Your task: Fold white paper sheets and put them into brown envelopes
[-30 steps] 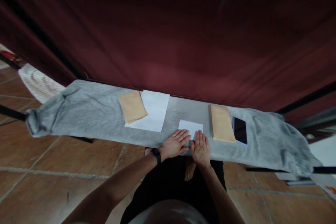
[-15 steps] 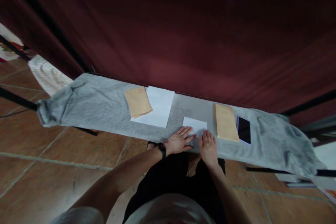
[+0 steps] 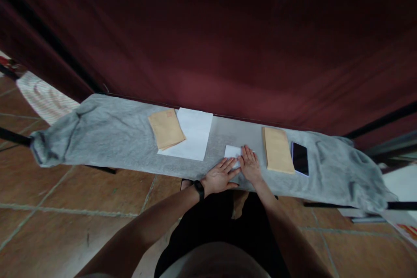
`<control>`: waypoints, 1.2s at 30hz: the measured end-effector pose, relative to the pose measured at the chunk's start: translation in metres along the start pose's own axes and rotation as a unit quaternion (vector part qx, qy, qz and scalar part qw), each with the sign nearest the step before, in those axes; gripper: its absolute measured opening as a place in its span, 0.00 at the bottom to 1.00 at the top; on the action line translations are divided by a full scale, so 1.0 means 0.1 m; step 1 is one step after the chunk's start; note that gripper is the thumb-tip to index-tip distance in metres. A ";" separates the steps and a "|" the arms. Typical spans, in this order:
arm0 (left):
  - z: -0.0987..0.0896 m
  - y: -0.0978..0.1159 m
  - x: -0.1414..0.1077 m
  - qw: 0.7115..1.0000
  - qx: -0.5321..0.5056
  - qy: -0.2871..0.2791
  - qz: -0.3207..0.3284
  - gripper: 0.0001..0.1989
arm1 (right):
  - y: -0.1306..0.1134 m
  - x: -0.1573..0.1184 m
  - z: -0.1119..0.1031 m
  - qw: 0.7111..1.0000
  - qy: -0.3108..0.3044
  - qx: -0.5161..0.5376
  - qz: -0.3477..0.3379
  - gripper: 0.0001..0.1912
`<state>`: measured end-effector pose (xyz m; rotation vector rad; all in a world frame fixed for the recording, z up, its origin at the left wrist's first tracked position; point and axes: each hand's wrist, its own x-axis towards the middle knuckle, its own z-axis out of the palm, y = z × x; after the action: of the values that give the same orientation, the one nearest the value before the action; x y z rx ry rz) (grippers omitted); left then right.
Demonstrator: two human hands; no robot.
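A small white sheet of folded paper point(image 3: 232, 151) lies on the grey cloth in front of me, partly covered by both hands. My left hand point(image 3: 220, 177), with a black band at the wrist, rests flat at its lower left with the fingers spread. My right hand point(image 3: 250, 164) lies flat over the paper's right part, fingers stretched out and pointing away from me. The two hands nearly meet at the fingertips and thumb. Much of the paper's near edge is hidden under them.
Left of my hands, brown envelopes point(image 3: 167, 128) overlap a larger white sheet point(image 3: 196, 134). A stack of brown envelopes point(image 3: 278, 150) and a phone point(image 3: 300, 159) lie to the right. The grey cloth point(image 3: 117, 134) covers a narrow bench against a dark red curtain point(image 3: 228, 52).
My right hand has moved up and left across the paper, covering more of it. The left hand stays at the paper's lower left. The whole view has shifted slightly.
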<state>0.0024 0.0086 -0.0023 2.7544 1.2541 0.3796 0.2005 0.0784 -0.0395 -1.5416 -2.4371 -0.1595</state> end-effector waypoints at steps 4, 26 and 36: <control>0.01 -0.02 0.02 1.000 0.006 -0.008 -0.001 0.34 | 0.06 0.07 0.01 0.999 0.006 -0.007 0.035 0.29; -0.02 0.00 0.00 1.000 0.006 0.000 -0.007 0.33 | -0.14 -0.67 -0.19 0.998 0.055 0.028 0.034 0.32; 0.18 0.09 0.56 0.997 -0.001 0.009 -0.080 0.29 | -0.16 -0.72 -0.19 0.996 0.078 0.018 0.032 0.30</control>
<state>0.0490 0.0452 -0.0072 2.6309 1.4654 0.3912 0.2184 0.0044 -0.0398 -1.5289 -2.2563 -0.2132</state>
